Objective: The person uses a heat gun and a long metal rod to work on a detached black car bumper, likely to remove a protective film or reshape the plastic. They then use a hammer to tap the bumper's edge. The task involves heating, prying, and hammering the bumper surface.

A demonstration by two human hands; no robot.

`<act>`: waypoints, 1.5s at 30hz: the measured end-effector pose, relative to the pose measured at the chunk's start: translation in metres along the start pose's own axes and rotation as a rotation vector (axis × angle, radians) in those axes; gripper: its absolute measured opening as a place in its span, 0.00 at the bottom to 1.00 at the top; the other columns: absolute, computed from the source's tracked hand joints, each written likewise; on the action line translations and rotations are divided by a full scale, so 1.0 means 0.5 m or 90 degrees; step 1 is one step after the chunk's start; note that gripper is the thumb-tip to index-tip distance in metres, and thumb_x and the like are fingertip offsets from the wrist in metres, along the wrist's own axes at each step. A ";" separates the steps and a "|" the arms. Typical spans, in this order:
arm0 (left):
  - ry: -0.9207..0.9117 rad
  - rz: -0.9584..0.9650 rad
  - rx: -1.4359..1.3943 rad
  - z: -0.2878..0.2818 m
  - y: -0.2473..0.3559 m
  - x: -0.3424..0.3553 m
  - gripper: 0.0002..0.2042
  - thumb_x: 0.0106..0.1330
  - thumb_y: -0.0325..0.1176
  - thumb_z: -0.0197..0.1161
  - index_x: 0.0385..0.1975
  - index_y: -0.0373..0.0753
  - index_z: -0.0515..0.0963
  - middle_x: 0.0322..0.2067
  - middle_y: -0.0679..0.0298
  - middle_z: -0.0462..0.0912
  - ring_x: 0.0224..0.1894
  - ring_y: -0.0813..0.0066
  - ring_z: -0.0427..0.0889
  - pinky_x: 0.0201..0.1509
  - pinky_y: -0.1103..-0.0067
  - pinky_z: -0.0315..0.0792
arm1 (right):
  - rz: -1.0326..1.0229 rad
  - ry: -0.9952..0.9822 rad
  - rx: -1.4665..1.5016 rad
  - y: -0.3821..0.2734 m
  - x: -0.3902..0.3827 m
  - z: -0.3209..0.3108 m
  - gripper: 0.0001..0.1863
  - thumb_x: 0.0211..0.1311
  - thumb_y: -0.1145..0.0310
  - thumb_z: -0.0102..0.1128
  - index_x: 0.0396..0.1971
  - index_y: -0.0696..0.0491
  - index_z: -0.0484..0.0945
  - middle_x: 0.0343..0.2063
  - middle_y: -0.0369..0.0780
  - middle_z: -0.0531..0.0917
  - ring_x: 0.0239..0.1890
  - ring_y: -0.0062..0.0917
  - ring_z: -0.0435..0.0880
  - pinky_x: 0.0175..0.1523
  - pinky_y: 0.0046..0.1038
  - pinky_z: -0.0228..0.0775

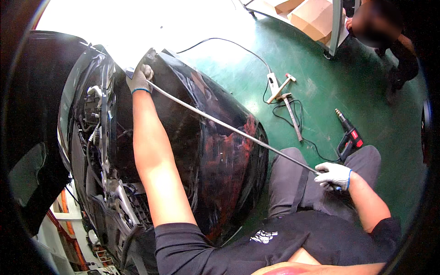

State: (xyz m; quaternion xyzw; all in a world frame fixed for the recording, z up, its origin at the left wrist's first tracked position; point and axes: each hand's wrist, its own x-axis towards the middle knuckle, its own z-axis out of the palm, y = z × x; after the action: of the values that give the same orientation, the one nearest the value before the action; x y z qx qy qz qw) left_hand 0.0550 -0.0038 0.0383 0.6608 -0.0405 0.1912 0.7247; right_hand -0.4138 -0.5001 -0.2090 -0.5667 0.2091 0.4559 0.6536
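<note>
My left hand (140, 79), in a pale glove, is closed around the upper end of a long metal rod (233, 129), beside an overexposed pale sheet and the edge of a dark car body. My right hand (332, 176), in a white glove, grips the rod's lower end at a dark and blue handle, above my grey-trousered legs. The rod slants across a glossy black panel (220, 183) smeared with reddish marks. Left of my arm, exposed hoses and metal brackets (95, 119) run along the car body. Glare hides what lies just beyond my left hand.
On the green floor (229, 73) lie a white power strip (272, 82) with cables, T-shaped tools (293, 119) and a black-and-red heat gun (349, 137). A wheeled cart (338, 23) holds cardboard boxes (311, 20); another person (401, 55) is beside it. A dark raised panel (32, 114) fills the far left.
</note>
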 end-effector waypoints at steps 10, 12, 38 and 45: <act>-0.043 0.006 0.024 -0.015 -0.005 0.032 0.22 0.68 0.27 0.62 0.13 0.47 0.60 0.12 0.72 0.54 0.10 0.77 0.57 0.13 0.77 0.49 | -0.157 0.192 -0.196 0.105 0.104 0.087 0.45 0.50 0.49 0.79 0.62 0.62 0.74 0.55 0.50 0.82 0.59 0.36 0.81 0.66 0.32 0.69; -0.050 0.006 0.008 -0.017 -0.016 0.043 0.22 0.69 0.28 0.62 0.13 0.47 0.60 0.12 0.72 0.54 0.10 0.77 0.57 0.13 0.78 0.49 | -0.189 0.233 -0.190 0.136 0.137 0.104 0.46 0.47 0.51 0.81 0.61 0.63 0.73 0.54 0.51 0.83 0.57 0.35 0.82 0.64 0.31 0.71; -0.027 -0.026 -0.038 -0.023 -0.033 0.049 0.10 0.65 0.26 0.69 0.25 0.36 0.74 0.11 0.73 0.57 0.08 0.78 0.57 0.12 0.77 0.50 | -0.196 0.368 -0.133 0.137 0.166 0.225 0.45 0.49 0.58 0.78 0.64 0.62 0.66 0.56 0.57 0.80 0.60 0.44 0.80 0.65 0.36 0.71; -0.063 -0.024 -0.071 -0.027 -0.035 0.052 0.11 0.65 0.26 0.70 0.24 0.37 0.73 0.10 0.73 0.55 0.07 0.78 0.56 0.12 0.77 0.49 | -0.210 0.388 -0.137 0.139 0.169 0.233 0.44 0.49 0.57 0.78 0.63 0.61 0.66 0.53 0.58 0.81 0.57 0.46 0.81 0.64 0.37 0.72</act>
State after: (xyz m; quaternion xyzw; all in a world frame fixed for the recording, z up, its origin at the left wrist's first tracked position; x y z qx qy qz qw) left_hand 0.0820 0.0141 0.0281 0.6285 -0.0745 0.1422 0.7610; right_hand -0.4581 -0.3652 -0.2826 -0.7683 0.2507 0.1738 0.5627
